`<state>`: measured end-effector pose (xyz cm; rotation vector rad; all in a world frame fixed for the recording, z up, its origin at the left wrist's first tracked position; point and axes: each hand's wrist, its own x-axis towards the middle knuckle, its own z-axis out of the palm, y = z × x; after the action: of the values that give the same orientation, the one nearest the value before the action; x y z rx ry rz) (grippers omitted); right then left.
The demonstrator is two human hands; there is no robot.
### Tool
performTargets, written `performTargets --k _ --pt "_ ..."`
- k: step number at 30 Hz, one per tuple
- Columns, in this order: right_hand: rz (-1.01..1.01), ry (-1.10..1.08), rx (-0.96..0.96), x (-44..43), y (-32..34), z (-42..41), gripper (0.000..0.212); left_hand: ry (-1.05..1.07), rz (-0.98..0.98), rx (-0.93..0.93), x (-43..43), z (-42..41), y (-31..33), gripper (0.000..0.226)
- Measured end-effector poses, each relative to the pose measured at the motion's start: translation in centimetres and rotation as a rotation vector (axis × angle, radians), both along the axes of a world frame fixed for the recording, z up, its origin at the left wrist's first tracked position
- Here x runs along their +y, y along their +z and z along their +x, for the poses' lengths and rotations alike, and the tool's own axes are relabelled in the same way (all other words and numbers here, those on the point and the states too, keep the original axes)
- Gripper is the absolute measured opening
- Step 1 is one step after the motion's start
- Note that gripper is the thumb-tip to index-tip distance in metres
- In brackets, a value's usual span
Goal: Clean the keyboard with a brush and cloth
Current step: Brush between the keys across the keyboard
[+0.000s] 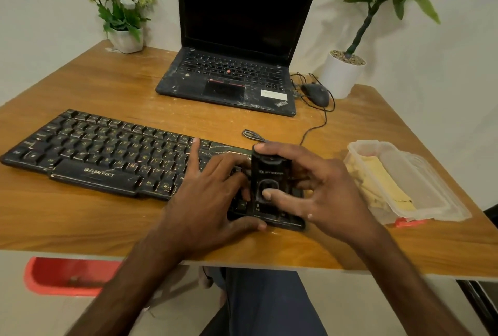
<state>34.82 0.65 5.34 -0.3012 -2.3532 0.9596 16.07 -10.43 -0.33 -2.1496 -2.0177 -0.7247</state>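
Over the right end of the keyboard, my right hand holds the brush. My first finger is hooked over its far end and my thumb lies across its near part, so the brush is pinched between them. I cannot see the bristles (they are under the black block), so I cannot tell if they touch the keys.

My left hand lies on the keys just left of the brush. It holds nothing. Its first finger points straight away from me and its thumb rests by the keyboard's near edge. I think it is there to stop the keyboard sliding.

The keyboard is long from left to right, with its left end a bit farther from me. The brush is long the other way, far to near, so it lies across the rows. Almost all the keys are to the left of the brush. To sweep them I would go left along the rows. My left hand is in that path, so I think it must move first.

On the right, the box with the cloth is near my right hand. The near edge of the desk is close to the keyboard's right end. Bare desk lies between the keyboard and the laptop.
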Motion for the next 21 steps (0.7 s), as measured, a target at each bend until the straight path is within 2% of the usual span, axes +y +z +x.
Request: performTargets --k 5,13,17,21 --pt "0.058 -0.17 -0.003 2.7 0.2 -2.6 0.064 -0.016 0.01 -0.042 -0.1 0.2 0.2 0.057" --pt "0.054 -0.033 -0.001 -0.7 -0.1 0.4 0.062 0.013 -0.001 -0.014 0.0 0.1 0.0 0.076" --pt "0.183 -0.109 -0.005 0.7 -0.3 -1.3 0.062 0.008 0.0 -0.025 0.0 0.1 0.1 0.066" --pt "0.147 -0.166 0.033 2.0 -0.7 -2.1 0.062 0.016 0.002 -0.037 -0.1 0.2 0.2 0.06"
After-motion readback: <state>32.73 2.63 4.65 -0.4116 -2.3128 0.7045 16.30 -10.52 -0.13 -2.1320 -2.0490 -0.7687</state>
